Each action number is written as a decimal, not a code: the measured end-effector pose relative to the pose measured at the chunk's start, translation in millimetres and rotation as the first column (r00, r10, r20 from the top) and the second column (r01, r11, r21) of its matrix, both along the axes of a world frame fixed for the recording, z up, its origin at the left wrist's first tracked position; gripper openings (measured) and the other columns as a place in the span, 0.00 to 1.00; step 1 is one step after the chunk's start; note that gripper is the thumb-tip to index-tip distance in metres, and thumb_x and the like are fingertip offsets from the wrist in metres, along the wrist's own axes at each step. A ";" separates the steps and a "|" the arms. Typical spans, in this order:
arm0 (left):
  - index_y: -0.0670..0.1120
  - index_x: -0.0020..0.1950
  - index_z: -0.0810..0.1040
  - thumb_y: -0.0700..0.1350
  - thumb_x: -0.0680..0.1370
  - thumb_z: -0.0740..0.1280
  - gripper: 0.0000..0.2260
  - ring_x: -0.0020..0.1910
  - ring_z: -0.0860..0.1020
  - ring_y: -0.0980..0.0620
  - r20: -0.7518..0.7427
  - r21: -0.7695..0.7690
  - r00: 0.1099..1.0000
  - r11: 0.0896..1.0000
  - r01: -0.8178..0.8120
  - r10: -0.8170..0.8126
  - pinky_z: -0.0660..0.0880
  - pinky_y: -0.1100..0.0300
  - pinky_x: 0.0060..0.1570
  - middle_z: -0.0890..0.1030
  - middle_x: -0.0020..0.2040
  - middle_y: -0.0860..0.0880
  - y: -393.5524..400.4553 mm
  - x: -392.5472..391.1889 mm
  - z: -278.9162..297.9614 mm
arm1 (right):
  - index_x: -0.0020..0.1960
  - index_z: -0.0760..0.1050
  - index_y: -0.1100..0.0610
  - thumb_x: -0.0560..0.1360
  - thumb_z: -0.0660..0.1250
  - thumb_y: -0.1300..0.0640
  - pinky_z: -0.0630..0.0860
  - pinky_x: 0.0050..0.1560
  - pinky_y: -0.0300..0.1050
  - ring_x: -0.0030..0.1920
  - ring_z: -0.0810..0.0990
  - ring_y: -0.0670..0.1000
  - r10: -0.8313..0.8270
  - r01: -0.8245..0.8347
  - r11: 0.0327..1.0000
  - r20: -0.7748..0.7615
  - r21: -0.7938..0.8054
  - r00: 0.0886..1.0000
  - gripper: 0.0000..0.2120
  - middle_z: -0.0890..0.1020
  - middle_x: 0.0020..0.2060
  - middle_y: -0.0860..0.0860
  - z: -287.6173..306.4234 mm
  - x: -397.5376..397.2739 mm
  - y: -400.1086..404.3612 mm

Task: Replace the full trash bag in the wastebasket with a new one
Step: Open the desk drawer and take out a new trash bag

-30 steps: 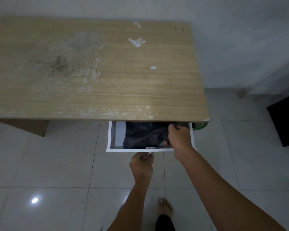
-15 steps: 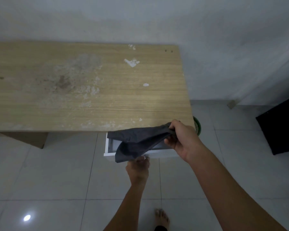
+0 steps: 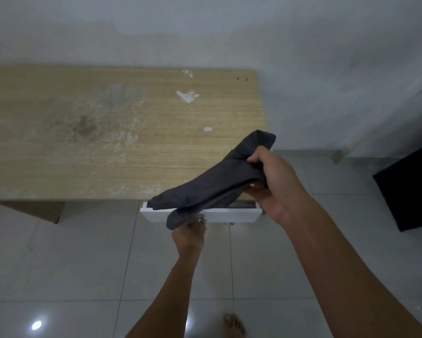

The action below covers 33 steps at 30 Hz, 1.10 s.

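Your right hand (image 3: 275, 184) is raised above the near right corner of the bench (image 3: 107, 132), with the forearm running up from the lower right of the view. Its fingers are curled shut around one end of a folded dark trash bag (image 3: 212, 189); the thumb lies over the top and the fingertips tuck in under the fold. The bag slants down and to the left from that grip, one short end sticking up past your knuckles, and the long end hanging in front of the white drawer (image 3: 231, 214). The drawer juts a little from under the near edge of the bench, and something dark shows inside it. Your left hand (image 3: 189, 234) is lower, just below the drawer front, with the forearm coming up from the bottom centre. Its fingers are bunched at a small metal knob (image 3: 201, 217) on the drawer front, but the hanging end of the bag covers part of them, so you cannot tell how firmly they grip. A bare foot (image 3: 234, 325) stands on the tiled floor (image 3: 58, 264) at the near edge.
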<state>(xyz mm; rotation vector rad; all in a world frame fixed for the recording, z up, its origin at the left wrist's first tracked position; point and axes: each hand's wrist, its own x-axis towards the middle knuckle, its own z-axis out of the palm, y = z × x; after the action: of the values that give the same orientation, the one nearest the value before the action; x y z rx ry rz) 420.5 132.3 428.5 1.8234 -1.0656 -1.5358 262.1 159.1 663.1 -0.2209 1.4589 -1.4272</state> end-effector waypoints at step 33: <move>0.48 0.48 0.74 0.38 0.87 0.55 0.13 0.41 0.74 0.52 -0.185 -0.033 0.909 0.922 -0.386 0.373 0.72 0.60 0.45 0.75 0.43 0.50 -74.0 -56.8 -16.2 | 0.54 0.76 0.58 0.76 0.60 0.61 0.78 0.57 0.52 0.55 0.81 0.57 0.086 0.078 0.941 0.457 -0.328 0.885 0.09 0.83 0.52 0.56 -12.7 -17.8 -35.0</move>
<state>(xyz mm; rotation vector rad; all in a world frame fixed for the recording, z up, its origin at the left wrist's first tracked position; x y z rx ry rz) 363.7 58.3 412.3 1.6900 -0.6258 -1.3732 244.3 124.1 650.5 -0.0816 0.8139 -1.5904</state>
